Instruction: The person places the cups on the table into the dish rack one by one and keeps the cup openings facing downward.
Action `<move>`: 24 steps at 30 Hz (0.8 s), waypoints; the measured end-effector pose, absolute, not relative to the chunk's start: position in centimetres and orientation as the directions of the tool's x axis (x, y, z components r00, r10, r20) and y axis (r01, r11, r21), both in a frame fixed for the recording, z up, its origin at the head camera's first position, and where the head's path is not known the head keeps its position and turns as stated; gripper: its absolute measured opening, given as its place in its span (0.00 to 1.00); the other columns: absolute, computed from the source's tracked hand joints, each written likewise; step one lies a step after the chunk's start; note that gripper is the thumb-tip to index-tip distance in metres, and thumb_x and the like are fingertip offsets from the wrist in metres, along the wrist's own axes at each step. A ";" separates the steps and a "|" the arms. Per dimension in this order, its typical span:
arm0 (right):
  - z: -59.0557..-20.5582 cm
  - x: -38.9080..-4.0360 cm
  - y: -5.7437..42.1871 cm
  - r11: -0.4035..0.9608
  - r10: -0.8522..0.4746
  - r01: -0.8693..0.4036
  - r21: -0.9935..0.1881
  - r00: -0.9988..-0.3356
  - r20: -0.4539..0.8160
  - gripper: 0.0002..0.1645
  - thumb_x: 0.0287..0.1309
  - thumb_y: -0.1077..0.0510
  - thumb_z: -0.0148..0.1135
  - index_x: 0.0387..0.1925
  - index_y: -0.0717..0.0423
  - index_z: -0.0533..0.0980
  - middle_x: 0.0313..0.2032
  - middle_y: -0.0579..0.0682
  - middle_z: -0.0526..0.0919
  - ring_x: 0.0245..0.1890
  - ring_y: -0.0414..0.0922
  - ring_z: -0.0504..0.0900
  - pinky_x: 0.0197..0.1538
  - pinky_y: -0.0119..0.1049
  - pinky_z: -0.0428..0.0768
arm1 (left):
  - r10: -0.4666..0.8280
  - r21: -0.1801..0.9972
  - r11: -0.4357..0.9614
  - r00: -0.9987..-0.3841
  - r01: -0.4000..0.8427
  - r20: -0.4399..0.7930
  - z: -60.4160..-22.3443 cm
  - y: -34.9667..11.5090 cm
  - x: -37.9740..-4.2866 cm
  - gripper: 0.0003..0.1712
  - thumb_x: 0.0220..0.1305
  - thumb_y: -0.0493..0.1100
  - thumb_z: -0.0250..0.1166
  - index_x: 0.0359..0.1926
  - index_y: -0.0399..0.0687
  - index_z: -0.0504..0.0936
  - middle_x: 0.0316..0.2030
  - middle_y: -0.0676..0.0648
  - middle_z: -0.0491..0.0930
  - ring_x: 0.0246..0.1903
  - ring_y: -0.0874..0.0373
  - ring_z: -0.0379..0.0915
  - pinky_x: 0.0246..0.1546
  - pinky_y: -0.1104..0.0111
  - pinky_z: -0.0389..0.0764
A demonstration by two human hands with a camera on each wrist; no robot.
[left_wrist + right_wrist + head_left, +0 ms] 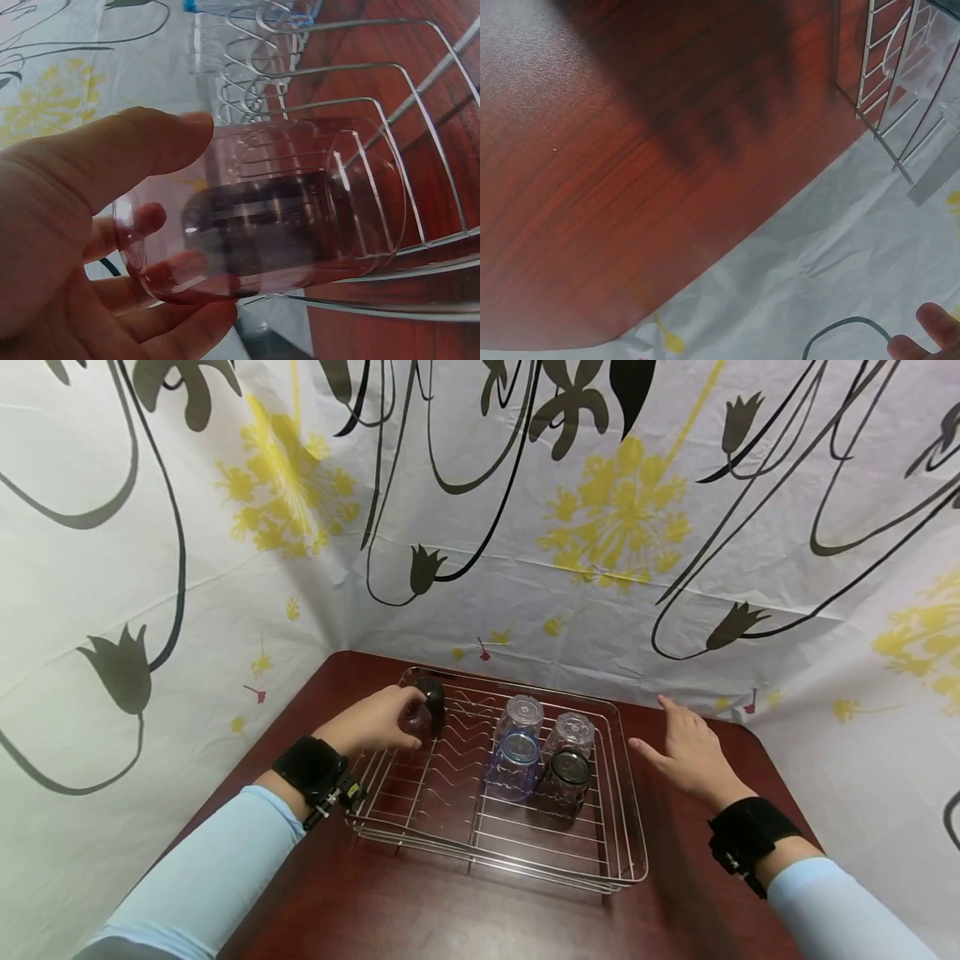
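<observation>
My left hand (375,718) grips a see-through reddish glass (349,217) at the left side of the wire dish rack (540,866). In the left wrist view the thumb lies along one side of it and the fingers round the other. Right beside it in the rack stands a dark glass (432,693), partly seen through the reddish one. My right hand (697,756) hovers to the right of the rack, fingers extended and holding nothing. Only some of its fingertips (936,324) show in the right wrist view.
Two clear glasses (522,714), a blue glass (516,764) and another dark glass (564,781) stand bottom-up at the rack's middle right. Wavy wire dividers fill its left part. The rack is on a dark red table (442,910) with a patterned curtain (480,610) behind.
</observation>
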State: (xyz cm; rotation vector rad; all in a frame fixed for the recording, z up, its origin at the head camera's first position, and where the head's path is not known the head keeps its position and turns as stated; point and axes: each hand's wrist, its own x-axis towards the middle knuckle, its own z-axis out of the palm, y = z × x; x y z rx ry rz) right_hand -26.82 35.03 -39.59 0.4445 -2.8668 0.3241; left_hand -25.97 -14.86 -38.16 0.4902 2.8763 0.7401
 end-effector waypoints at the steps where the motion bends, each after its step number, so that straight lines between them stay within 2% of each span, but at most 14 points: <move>1: -39.7 -26.8 35.0 0.931 -0.270 -0.318 -0.181 -0.931 0.247 0.57 0.67 0.32 0.55 0.76 0.67 0.46 0.68 0.77 0.59 0.66 0.74 0.58 0.62 0.72 0.60 | 0.342 0.486 0.829 -0.938 0.276 -0.051 -38.2 -14.8 -26.0 0.41 0.56 0.48 0.76 0.69 0.49 0.69 0.61 0.40 0.71 0.52 0.50 0.74 0.49 0.58 0.80; 10: -40.1 -26.6 35.3 0.933 -0.260 -0.308 -0.184 -0.934 0.245 0.57 0.67 0.32 0.55 0.76 0.67 0.47 0.68 0.78 0.60 0.66 0.74 0.59 0.62 0.72 0.60 | 0.367 0.465 0.830 -0.929 0.308 -0.038 -38.3 -14.4 -26.0 0.40 0.54 0.49 0.77 0.66 0.49 0.71 0.60 0.41 0.73 0.55 0.49 0.73 0.54 0.53 0.77; 19: -41.0 -26.8 35.7 0.935 -0.260 -0.308 -0.176 -0.932 0.251 0.56 0.67 0.32 0.55 0.76 0.68 0.48 0.66 0.78 0.62 0.65 0.75 0.60 0.61 0.72 0.61 | 0.374 0.411 0.850 -0.927 0.330 -0.030 -38.5 -14.1 -26.1 0.40 0.55 0.51 0.76 0.67 0.53 0.70 0.61 0.43 0.72 0.54 0.49 0.74 0.52 0.51 0.78; 24: -41.1 -26.4 35.6 0.936 -0.258 -0.302 -0.180 -0.938 0.233 0.56 0.67 0.32 0.55 0.76 0.68 0.48 0.67 0.78 0.61 0.65 0.75 0.60 0.62 0.72 0.60 | 0.369 0.397 0.859 -0.929 0.323 -0.042 -38.6 -14.0 -26.0 0.41 0.56 0.52 0.76 0.68 0.53 0.69 0.61 0.43 0.72 0.56 0.48 0.74 0.55 0.49 0.76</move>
